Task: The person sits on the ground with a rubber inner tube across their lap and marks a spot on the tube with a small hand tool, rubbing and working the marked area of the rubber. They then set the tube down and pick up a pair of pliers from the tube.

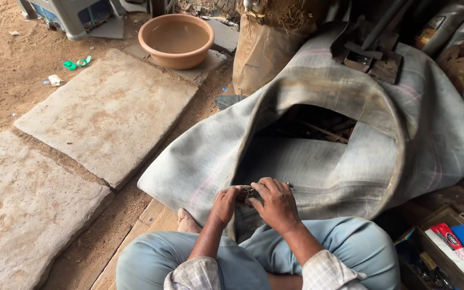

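A big grey rubber inner tube (318, 129) lies folded in front of me, its near edge resting over my crossed legs in light blue trousers. My left hand (225, 203) pinches the tube's near edge with closed fingers. My right hand (277, 203) presses on the same edge right beside it, fingers curled around a small dark object that I cannot make out. The two hands touch each other at the fingertips.
A tan plastic basin (176, 40) stands on flat stone slabs (108, 113) at the back left. A brown sack (264, 51) stands behind the tube. Dark metal tools (374, 56) lie on the tube's far side. An open toolbox (447, 247) sits at my right.
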